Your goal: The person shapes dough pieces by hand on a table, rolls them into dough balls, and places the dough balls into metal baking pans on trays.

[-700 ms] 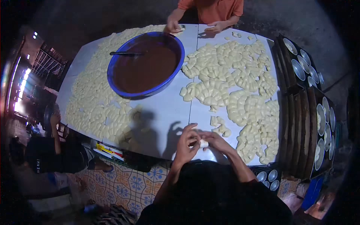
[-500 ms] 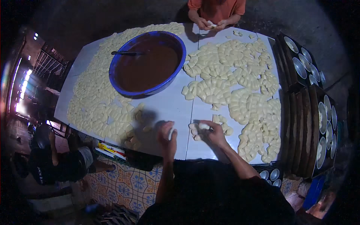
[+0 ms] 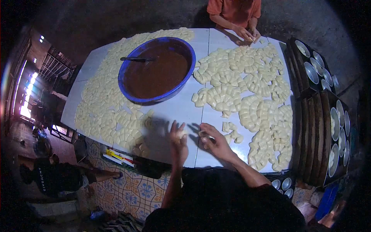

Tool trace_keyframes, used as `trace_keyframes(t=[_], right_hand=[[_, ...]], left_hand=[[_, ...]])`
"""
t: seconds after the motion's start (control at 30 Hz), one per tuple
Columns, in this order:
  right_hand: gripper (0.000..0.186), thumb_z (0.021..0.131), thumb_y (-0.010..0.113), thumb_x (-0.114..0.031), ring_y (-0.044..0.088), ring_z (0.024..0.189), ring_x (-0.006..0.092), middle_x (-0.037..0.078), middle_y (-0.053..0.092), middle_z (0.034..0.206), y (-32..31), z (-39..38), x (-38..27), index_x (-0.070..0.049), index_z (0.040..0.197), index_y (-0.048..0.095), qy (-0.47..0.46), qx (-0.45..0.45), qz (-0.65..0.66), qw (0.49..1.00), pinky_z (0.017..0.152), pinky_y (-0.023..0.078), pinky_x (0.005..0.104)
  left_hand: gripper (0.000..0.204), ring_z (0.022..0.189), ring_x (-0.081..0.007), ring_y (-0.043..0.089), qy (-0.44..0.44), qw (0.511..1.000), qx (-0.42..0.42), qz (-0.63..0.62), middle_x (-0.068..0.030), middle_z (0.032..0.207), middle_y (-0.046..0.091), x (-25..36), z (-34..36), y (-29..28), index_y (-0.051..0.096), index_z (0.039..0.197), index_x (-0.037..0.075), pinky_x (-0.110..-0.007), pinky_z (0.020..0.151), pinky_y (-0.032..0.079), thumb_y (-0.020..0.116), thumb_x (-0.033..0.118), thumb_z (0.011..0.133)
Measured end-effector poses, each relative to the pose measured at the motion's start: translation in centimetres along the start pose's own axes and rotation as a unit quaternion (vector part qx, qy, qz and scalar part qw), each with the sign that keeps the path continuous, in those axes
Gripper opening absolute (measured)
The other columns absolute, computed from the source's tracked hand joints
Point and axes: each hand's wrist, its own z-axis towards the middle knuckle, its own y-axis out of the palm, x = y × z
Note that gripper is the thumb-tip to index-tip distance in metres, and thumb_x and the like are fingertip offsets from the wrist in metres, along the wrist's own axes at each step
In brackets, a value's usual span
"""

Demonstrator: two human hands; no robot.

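Observation:
My left hand (image 3: 178,144) is raised over the white table (image 3: 187,112) near its front edge, fingers curled around a small pale piece of dough (image 3: 181,134). To its right, my right hand (image 3: 215,144) has bent fingers around something small that I cannot make out. Just beyond my right hand lies a small group of dough pieces (image 3: 232,132). Broad patches of cut dough cover the table's right part (image 3: 251,112) and left part (image 3: 96,108). A blue bowl (image 3: 126,87) of brown liquid, with a dark utensil (image 3: 136,59) in it, stands farther back.
Across the table, a person in orange (image 3: 234,11) works with hands (image 3: 247,34) together at the edge. Stacked dark trays with round tins (image 3: 312,135) line the right side. More tins (image 3: 286,183) sit low at right. Another person (image 3: 58,176) is at left, near yellow items (image 3: 118,154).
My hands came apart from their earlier meeting; the left's fingers now reach higher. The person opposite moved their hands rightward along the edge. The person at left shifted lower in view.

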Motion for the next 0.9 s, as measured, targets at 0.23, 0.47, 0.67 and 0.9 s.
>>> trace_keyframes(t=[0.23, 0.47, 0.67, 0.9], right_hand=[[0.02, 0.087, 0.059, -0.007, 0.057, 0.086, 0.0168, 0.01, 0.059, 0.096, 0.1, 0.7, -4.2, 0.001, 0.105, 0.063, 0.027, 0.107, 0.036, 0.993, 0.076, 0.046, 0.0278], [0.049, 0.09, 0.05, -0.05, 0.041, 0.113, 0.0287, 0.012, 0.047, 0.122, -0.6, 1.8, -3.0, -0.007, 0.111, 0.062, -0.11, 0.017, 0.035, 0.993, 0.099, 0.032, 0.0417], [0.094, 0.074, 0.076, -0.038, 0.048, 0.109, 0.0165, 0.006, 0.036, 0.137, -2.0, 2.9, 0.3, -0.007, 0.142, 0.019, 0.026, -0.095, 0.268, 0.958, 0.089, 0.043, 0.0308], [0.108, 0.078, 0.072, -0.039, 0.029, 0.125, 0.0273, 0.011, 0.013, 0.15, -2.7, 3.2, 3.3, -0.018, 0.148, -0.007, 0.035, -0.069, 0.322, 0.944, 0.097, 0.038, 0.0417]], left_hand=[[0.034, 0.104, -0.0186, 0.056, -0.035, 0.997, 0.02, -0.073, -0.0162, 0.113, 0.06, 2.1, -2.0, 3.4, 0.052, 0.118, -0.005, -0.028, 0.089, 0.043, 0.06, -0.001, 0.085], [0.016, 0.082, -0.0106, 0.061, -0.187, 0.954, -0.044, -0.231, -0.0067, 0.096, 0.067, 2.4, -2.3, 3.6, 0.066, 0.092, 0.0, -0.024, 0.075, 0.048, 0.07, 0.009, 0.08], [0.096, 0.111, -0.0268, 0.051, -0.315, 0.756, -0.094, -0.566, -0.0187, 0.125, 0.048, 4.3, 0.1, 4.2, 0.04, 0.129, -0.003, -0.036, 0.091, 0.044, 0.065, 0.066, 0.067], [0.05, 0.084, -0.0226, 0.06, -0.032, 0.996, -0.077, 0.014, -0.0119, 0.099, 0.061, 0.9, 21.1, -1.4, 0.052, 0.101, 0.0, -0.04, 0.079, 0.049, 0.041, 0.048, 0.095]])
